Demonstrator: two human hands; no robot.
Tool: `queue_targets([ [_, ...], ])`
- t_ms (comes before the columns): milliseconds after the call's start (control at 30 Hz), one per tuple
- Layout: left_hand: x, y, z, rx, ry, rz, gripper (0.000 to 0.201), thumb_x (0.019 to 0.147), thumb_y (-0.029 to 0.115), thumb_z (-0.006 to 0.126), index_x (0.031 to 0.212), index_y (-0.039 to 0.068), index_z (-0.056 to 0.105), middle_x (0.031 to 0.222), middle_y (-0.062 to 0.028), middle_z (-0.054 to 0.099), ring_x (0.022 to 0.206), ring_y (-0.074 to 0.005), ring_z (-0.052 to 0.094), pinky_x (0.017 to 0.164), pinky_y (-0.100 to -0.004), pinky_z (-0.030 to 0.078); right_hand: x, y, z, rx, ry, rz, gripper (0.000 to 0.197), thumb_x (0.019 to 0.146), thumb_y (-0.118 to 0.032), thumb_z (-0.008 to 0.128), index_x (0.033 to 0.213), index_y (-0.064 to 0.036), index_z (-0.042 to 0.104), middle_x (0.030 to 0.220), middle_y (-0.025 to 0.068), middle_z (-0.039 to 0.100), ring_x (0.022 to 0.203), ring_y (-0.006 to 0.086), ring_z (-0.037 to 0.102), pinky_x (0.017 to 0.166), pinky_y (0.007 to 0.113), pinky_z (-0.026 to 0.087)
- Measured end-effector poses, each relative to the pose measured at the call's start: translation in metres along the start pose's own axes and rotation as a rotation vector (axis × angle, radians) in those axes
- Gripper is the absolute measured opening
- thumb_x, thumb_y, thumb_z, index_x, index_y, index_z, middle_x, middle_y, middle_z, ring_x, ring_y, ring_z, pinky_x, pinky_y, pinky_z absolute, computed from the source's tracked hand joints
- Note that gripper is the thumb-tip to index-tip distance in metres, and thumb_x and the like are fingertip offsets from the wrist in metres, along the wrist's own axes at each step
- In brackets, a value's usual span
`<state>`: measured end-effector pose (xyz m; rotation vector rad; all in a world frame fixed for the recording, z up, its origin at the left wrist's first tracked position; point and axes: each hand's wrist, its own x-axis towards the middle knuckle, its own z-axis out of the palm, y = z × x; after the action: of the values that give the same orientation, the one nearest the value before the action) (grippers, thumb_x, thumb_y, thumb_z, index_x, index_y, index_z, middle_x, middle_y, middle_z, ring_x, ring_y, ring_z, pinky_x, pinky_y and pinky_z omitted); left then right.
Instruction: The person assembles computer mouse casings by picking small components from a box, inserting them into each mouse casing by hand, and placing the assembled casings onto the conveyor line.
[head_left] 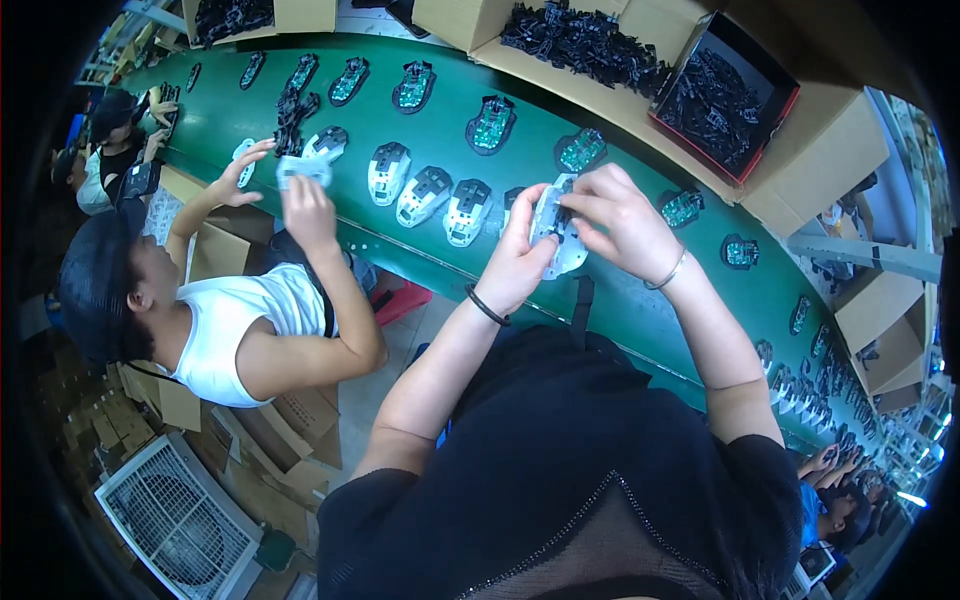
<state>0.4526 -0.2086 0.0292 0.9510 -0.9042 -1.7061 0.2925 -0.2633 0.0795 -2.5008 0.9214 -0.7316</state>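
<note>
In front of my chest I hold a pale grey computer mouse shell (570, 258) above the near side of the green belt. My left hand (516, 255) is closed round its left side, with the thumb across it. Curled fingers of my right hand (625, 220) press on the shell's upper part, where small dark bits show. Whether they pinch a separate piece is hidden. Just left of my hands, grey and black mouse shells (467, 212) lie in a row. Beyond sits a black mouse base with a green circuit board (491, 124), one of several spaced along the belt.
The green conveyor belt (540, 90) curves across in front. Behind it stand a cardboard box (625, 112) and a red-edged tray (722, 100), both full of small black parts. A co-worker in a white top (240, 330) handles a shell at left. A box fan (180, 515) stands lower left.
</note>
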Motion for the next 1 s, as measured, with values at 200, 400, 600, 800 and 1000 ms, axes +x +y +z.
queue_targets([
  [200,0.002,-0.001,-0.003,0.115,-0.001,0.096,0.058,0.077,-0.006,0.043,0.131,0.008,0.028,0.116,-0.0029,0.041,0.091,-0.0052,0.046,0.064,-0.0169,0.042,-0.010,-0.005,0.017,0.008,0.163,0.237,0.024,0.065,-0.003,0.066,0.088,-0.0027,0.060,0.086,0.0090,0.053,0.085,0.0243,0.049,0.073,0.031,0.043],
  [400,0.004,-0.005,-0.001,0.006,0.083,0.122,0.057,0.076,-0.008,0.040,0.130,0.007,0.031,0.115,-0.0048,0.045,0.097,-0.0091,0.048,0.076,-0.0207,0.043,-0.036,-0.024,0.056,0.811,0.408,0.818,0.048,0.069,-0.007,0.067,0.113,0.0001,0.046,0.104,0.0098,0.052,0.094,0.0166,0.052,0.076,0.028,0.043],
  [600,0.006,-0.017,0.012,0.245,0.107,0.291,0.056,0.073,-0.010,0.037,0.127,0.003,0.035,0.118,-0.0077,0.045,0.105,-0.0145,0.047,0.085,-0.0249,0.042,-0.046,-0.017,0.086,0.857,0.582,0.736,0.039,0.070,-0.003,0.056,0.107,0.0046,0.050,0.097,0.0107,0.060,0.089,0.0145,0.057,0.077,0.029,0.046],
  [800,0.016,-0.053,0.026,0.208,0.021,0.239,0.057,0.072,-0.012,0.036,0.128,0.004,0.034,0.121,-0.0083,0.042,0.108,-0.0155,0.046,0.086,-0.0254,0.042,-0.076,-0.012,0.077,0.819,0.640,0.806,0.041,0.068,-0.002,0.056,0.108,0.0051,0.051,0.099,0.0118,0.060,0.092,0.0150,0.057,0.080,0.029,0.046],
  [1000,0.010,-0.049,0.044,0.262,-0.144,-0.318,0.052,0.089,0.018,0.052,0.134,0.019,0.027,0.127,-0.0128,0.036,0.098,-0.0186,0.054,0.074,-0.0318,0.049,-0.172,0.012,0.058,1.192,0.804,0.973,0.034,0.079,-0.003,0.058,0.112,0.0044,0.053,0.104,0.0068,0.060,0.095,0.0149,0.057,0.083,0.028,0.046],
])
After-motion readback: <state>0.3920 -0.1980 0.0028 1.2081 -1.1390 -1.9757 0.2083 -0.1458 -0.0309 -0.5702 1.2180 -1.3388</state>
